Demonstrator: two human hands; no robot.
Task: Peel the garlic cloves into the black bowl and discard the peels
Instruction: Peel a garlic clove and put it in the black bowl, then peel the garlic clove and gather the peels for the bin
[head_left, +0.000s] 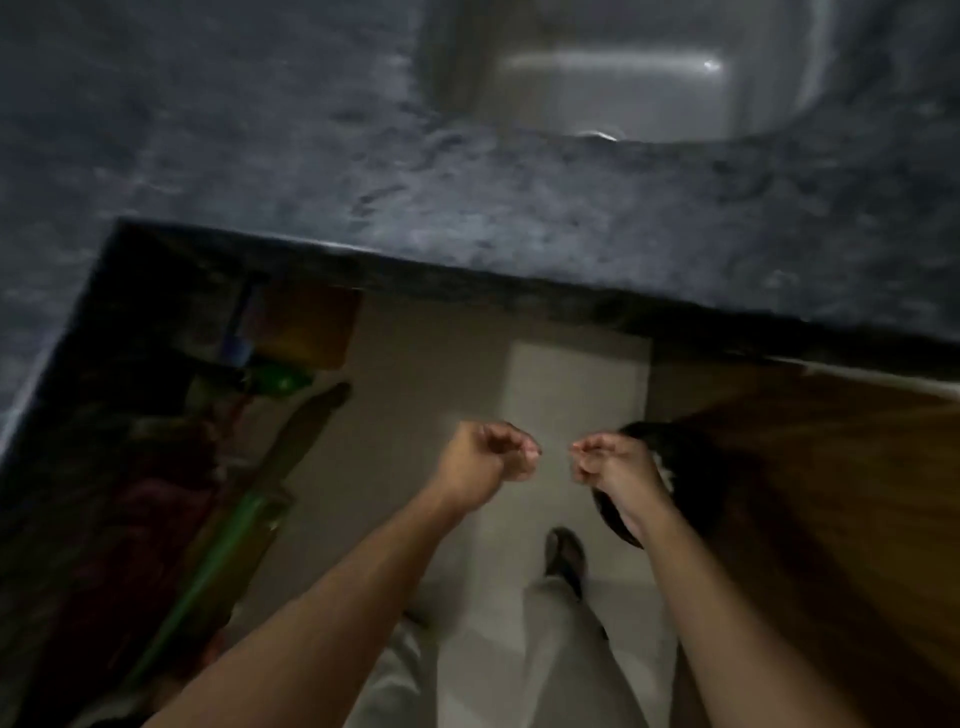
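Dark stone: counter (467, 208), upper frame; sink (623, 78) top right.
Left hand (485, 460): fingers curled, centre; contents unclear.
Right hand (610, 462): curled likewise, over bin (670, 447).

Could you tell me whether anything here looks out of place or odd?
Nothing is clearly spilled or damaged. Both hands, left hand and right hand, hang curled over the floor, away from the countertop; the blur hides any garlic.

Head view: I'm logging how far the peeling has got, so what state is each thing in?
left hand: fingers curled, contents too blurred to tell
right hand: fingers curled, contents too blurred to tell
black bowl: behind the right hand, mostly hidden
sink: looks empty
wooden cabinet door: swung open
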